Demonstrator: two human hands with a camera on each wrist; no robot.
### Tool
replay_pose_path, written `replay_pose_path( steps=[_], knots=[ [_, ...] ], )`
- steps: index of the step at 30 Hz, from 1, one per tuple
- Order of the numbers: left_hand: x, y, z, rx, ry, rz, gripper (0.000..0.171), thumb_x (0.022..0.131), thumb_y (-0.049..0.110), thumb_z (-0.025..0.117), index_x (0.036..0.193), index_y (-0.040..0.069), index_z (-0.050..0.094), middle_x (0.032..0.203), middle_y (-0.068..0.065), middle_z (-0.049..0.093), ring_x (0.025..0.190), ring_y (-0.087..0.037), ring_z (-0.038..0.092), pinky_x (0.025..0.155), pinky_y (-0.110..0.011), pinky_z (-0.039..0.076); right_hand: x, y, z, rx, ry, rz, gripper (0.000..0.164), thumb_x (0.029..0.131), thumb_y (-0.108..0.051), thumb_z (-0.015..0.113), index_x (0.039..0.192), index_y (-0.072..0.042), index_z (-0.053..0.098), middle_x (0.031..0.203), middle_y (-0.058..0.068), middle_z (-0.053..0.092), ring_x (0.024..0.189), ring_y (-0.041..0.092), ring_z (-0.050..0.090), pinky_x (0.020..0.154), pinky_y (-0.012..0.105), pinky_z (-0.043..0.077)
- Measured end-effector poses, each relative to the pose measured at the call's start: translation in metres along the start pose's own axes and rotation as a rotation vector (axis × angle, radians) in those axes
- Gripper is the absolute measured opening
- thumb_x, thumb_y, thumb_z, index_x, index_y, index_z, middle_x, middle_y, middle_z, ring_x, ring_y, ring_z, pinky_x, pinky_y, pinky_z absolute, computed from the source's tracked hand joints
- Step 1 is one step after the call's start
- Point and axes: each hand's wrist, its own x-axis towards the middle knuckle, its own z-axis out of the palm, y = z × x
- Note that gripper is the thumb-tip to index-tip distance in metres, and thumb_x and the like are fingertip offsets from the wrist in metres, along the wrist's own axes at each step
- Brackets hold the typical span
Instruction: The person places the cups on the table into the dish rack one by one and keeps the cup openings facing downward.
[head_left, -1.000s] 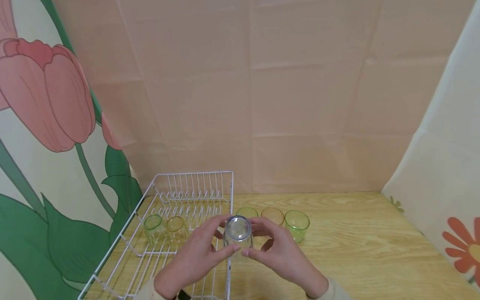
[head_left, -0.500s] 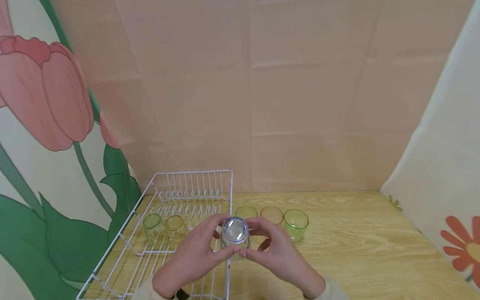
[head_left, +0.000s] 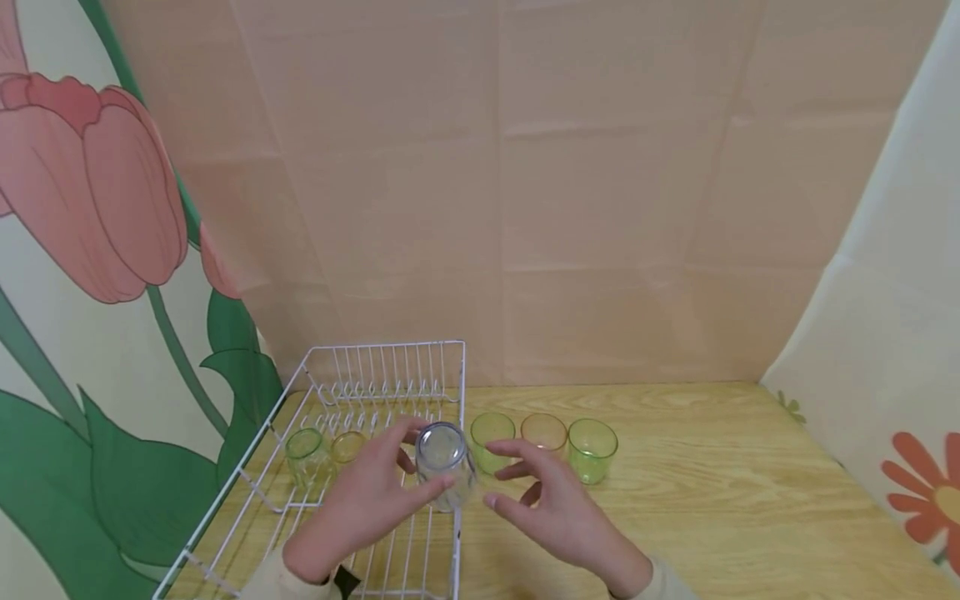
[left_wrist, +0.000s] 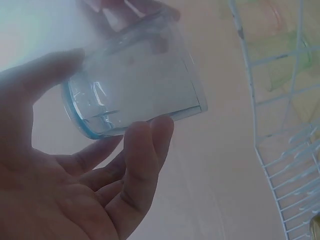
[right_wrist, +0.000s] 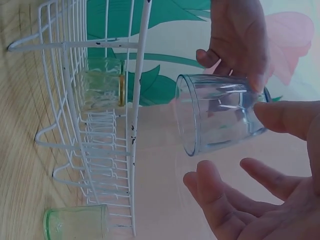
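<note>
A clear, bluish drinking glass (head_left: 441,450) is held upside down over the right edge of the white wire dish rack (head_left: 390,343). My left hand (head_left: 367,496) grips it, thumb on the near side and fingers behind; in the left wrist view its thick base lies toward the palm. Just right of the glass, my right hand (head_left: 553,507) is apart from it in the head view, thumb and fingers spread with nothing between them. The mouth of the glass (right_wrist: 187,115) points toward the table side in the right wrist view.
A green glass (head_left: 303,462) and an amber glass (head_left: 347,447) stand in the rack, the amber one partly hidden by my left hand. Beyond my right hand, a green glass (head_left: 492,437), an orange glass (head_left: 544,429) and another green glass (head_left: 592,454) form a row on the wooden table (head_left: 720,483).
Both hands held the glass earlier. Now the right hand has let go and stays about where it was, while the left hand has moved the glass left toward the rack.
</note>
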Motion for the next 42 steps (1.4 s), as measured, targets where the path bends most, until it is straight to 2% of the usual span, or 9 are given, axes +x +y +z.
replay_pose_path(
  steps=[7, 12, 17, 20, 26, 32, 42],
  knots=[
    [0.007, -0.013, -0.011, 0.001, 0.055, -0.096, 0.054, 0.073, 0.045, 0.077, 0.116, 0.021, 0.054, 0.100, 0.004, 0.063, 0.075, -0.011, 0.056, 0.057, -0.026, 0.045, 0.000, 0.000, -0.002, -0.013, -0.010, 0.044, 0.043, 0.083, -0.032, 0.071, 0.123, -0.033, 0.053, 0.125, -0.002, 0.057, 0.097, 0.022, 0.063, 0.064, 0.024, 0.051],
    [0.015, -0.028, -0.019, -0.030, 0.064, -0.201, 0.055, 0.074, 0.037, 0.079, 0.117, 0.014, 0.054, 0.098, -0.002, 0.062, 0.072, -0.011, 0.054, 0.057, -0.028, 0.044, -0.001, 0.001, -0.002, -0.018, -0.002, 0.069, 0.044, 0.083, -0.030, 0.071, 0.123, -0.031, 0.053, 0.124, -0.003, 0.057, 0.095, 0.021, 0.064, 0.061, 0.024, 0.051],
    [0.021, -0.046, -0.025, -0.004, 0.036, -0.254, 0.063, 0.074, 0.038, 0.078, 0.122, 0.006, 0.052, 0.098, -0.007, 0.063, 0.072, -0.012, 0.057, 0.057, -0.027, 0.046, -0.001, 0.002, -0.002, -0.037, 0.000, 0.084, 0.044, 0.083, -0.031, 0.071, 0.123, -0.034, 0.053, 0.123, -0.006, 0.057, 0.092, 0.017, 0.064, 0.060, 0.024, 0.050],
    [0.025, -0.055, -0.028, 0.026, 0.011, -0.271, 0.067, 0.074, 0.043, 0.077, 0.122, 0.005, 0.052, 0.100, -0.008, 0.062, 0.078, -0.014, 0.059, 0.059, -0.028, 0.048, -0.001, 0.003, -0.003, -0.041, -0.001, 0.082, 0.043, 0.084, -0.031, 0.071, 0.123, -0.034, 0.053, 0.124, -0.005, 0.057, 0.092, 0.018, 0.064, 0.059, 0.024, 0.050],
    [0.032, -0.072, -0.027, 0.089, -0.030, -0.299, 0.055, 0.074, 0.042, 0.078, 0.112, 0.009, 0.056, 0.101, -0.005, 0.061, 0.088, -0.019, 0.058, 0.069, -0.034, 0.048, -0.002, 0.003, -0.002, -0.049, -0.005, 0.078, 0.041, 0.084, -0.031, 0.070, 0.121, -0.035, 0.053, 0.122, -0.009, 0.058, 0.088, 0.013, 0.063, 0.058, 0.024, 0.050],
    [0.035, -0.079, -0.019, 0.119, -0.079, -0.320, 0.050, 0.072, 0.036, 0.080, 0.103, 0.006, 0.056, 0.090, -0.005, 0.059, 0.075, -0.017, 0.054, 0.060, -0.031, 0.044, -0.002, 0.003, -0.001, -0.058, -0.007, 0.072, 0.040, 0.084, -0.029, 0.071, 0.120, -0.035, 0.054, 0.120, -0.010, 0.059, 0.085, 0.008, 0.062, 0.057, 0.023, 0.050],
    [0.043, -0.091, -0.004, 0.137, -0.085, -0.326, 0.048, 0.070, 0.031, 0.082, 0.100, 0.004, 0.056, 0.077, -0.003, 0.057, 0.064, -0.017, 0.051, 0.052, -0.029, 0.040, -0.002, 0.002, -0.002, -0.047, -0.027, 0.042, 0.037, 0.084, -0.028, 0.070, 0.118, -0.033, 0.055, 0.119, -0.008, 0.059, 0.082, 0.008, 0.062, 0.053, 0.024, 0.049]
  ],
)
